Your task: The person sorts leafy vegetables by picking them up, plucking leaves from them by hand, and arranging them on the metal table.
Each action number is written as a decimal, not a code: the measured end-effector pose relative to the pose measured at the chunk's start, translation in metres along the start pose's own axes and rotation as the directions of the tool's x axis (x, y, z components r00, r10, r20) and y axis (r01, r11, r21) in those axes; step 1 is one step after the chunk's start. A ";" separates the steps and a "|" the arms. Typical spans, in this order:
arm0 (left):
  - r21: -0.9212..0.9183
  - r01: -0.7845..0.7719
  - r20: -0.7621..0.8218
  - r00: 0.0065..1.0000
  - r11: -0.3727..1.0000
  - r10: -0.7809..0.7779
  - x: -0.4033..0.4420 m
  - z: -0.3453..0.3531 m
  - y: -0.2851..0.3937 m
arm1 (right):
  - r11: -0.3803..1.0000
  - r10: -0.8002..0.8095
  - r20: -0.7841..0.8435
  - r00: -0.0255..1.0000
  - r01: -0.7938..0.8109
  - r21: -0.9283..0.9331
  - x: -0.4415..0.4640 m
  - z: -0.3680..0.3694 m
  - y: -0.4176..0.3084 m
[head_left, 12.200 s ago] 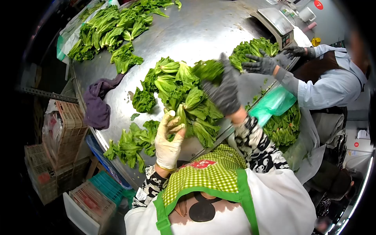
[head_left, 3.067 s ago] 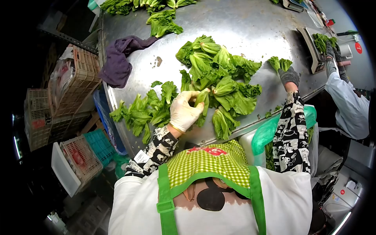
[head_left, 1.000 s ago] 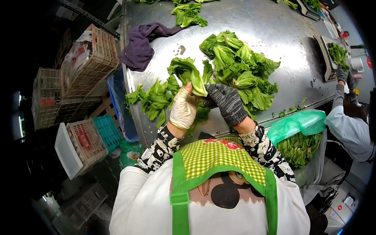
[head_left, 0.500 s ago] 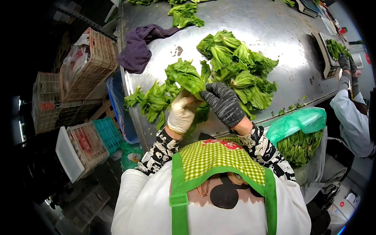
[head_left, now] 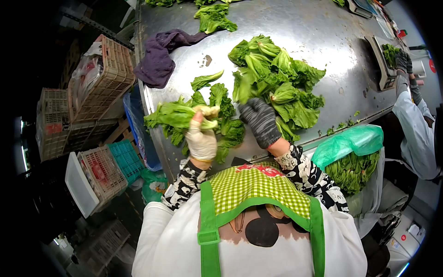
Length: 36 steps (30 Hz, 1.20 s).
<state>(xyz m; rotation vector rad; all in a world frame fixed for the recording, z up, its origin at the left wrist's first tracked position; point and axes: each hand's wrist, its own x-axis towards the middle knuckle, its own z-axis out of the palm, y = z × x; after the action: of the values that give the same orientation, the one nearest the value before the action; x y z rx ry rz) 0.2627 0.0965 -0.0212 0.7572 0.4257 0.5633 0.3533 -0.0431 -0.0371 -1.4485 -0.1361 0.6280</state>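
My left hand, in a white glove, is closed around the pale stem end of a head of leafy lettuce, its leaves pointing left. Under and beside it lie loose lettuce leaves on the metal table. To the right, my right hand wears a dark grey knit glove, with its fingers curled. A motion-blurred lettuce leaf rises from its fingertips; the exact grip is hidden. Just beyond that hand lies a pile of lettuce. A single leaf rests between the two hands, farther back.
A purple cloth lies at the metal table's left edge. Plastic crates are stacked on the left. At right, a green-lined bag holds greens. Another person's gloved hands are at a scale with greens.
My hands have moved apart. The left hand has shifted left and turned the lettuce so its leaves point left. A leaf now lies on the table where the lettuce was held.
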 end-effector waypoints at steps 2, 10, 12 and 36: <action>0.024 -0.030 -0.065 0.997 0.999 0.031 0.013 0.001 0.008 | 0.927 0.062 0.278 0.958 0.048 -0.372 -0.010 0.001 -0.002; 0.592 0.134 0.111 0.963 0.795 -0.246 0.069 0.037 -0.009 | 0.618 0.188 0.505 0.842 0.298 -0.727 -0.012 -0.001 0.000; 0.728 0.118 0.168 0.925 0.676 -0.342 0.078 0.046 -0.025 | 0.582 0.157 0.479 0.864 0.311 -0.751 -0.012 -0.010 0.002; -0.251 0.476 0.023 0.874 0.843 -0.486 0.040 0.016 -0.019 | 0.957 -0.026 0.134 0.991 0.063 -0.282 -0.009 -0.016 -0.007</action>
<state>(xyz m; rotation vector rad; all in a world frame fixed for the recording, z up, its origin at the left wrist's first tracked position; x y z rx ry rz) 0.3082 0.1013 -0.0305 0.3707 0.5513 0.1503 0.3553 -0.0612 -0.0302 -1.6774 -0.3732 0.6852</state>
